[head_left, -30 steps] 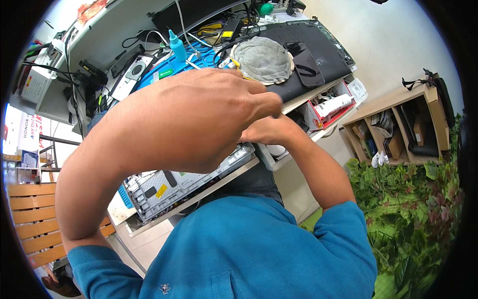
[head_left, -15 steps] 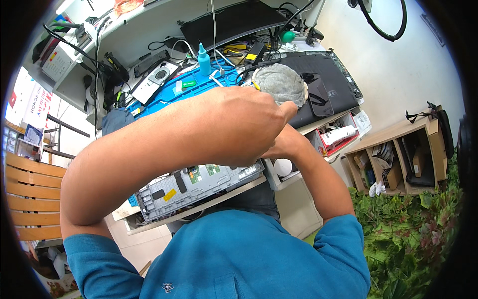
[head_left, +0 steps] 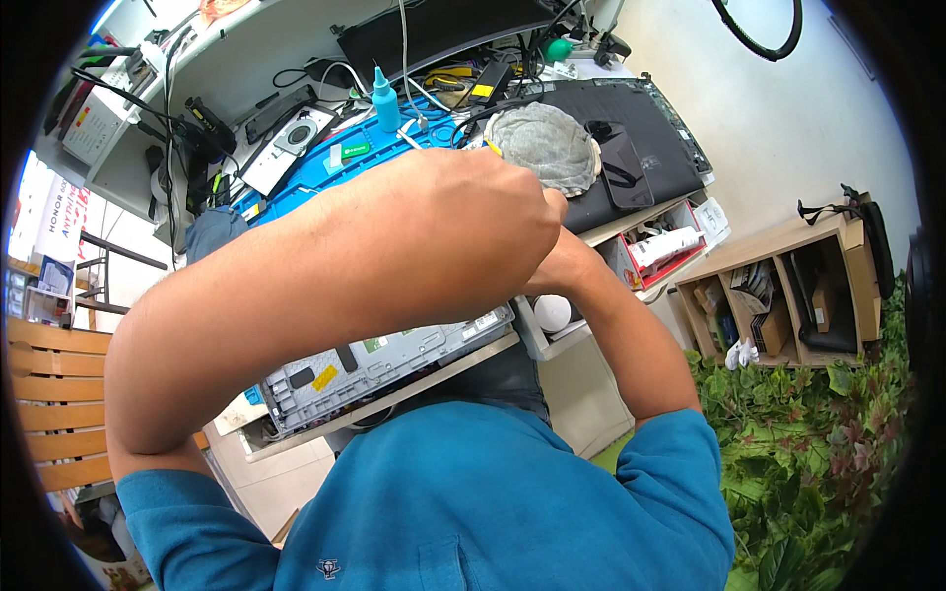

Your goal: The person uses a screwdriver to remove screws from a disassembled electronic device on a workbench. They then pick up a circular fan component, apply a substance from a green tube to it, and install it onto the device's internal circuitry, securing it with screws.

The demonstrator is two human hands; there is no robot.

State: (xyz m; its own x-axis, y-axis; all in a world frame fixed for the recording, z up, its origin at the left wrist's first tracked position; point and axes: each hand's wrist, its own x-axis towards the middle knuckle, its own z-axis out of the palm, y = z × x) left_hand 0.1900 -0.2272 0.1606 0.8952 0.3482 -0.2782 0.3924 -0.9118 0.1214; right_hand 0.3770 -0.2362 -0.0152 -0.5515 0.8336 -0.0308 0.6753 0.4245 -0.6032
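Note:
My left hand [head_left: 488, 222] is curled closed, back up, over the near side of the desk; its fingertips and anything they hold are hidden. My right hand [head_left: 553, 260] sits just behind and beside it, its fingers mostly covered by the left one. Below them lies an opened grey device chassis [head_left: 424, 361] with green boards and a yellow sticker, partly hidden by my left forearm. Beyond my hands, a round grey cloth pad [head_left: 540, 146] rests on a large black panel [head_left: 658, 148], beside a dark glossy stand-like piece [head_left: 628, 182].
A blue mat [head_left: 350, 169], blue bottle [head_left: 384, 108], cables and tools fill the desk's back. A red-edged box [head_left: 621, 258] with a white tube and a white round container [head_left: 552, 312] are at right, beside a wooden cubby [head_left: 749, 281]. A slatted chair [head_left: 54, 394] stands at left.
My left hand has shifted right, and its raised finger has curled in, covering more of my right hand. The view has moved, bringing more of the back shelf and wall into sight.

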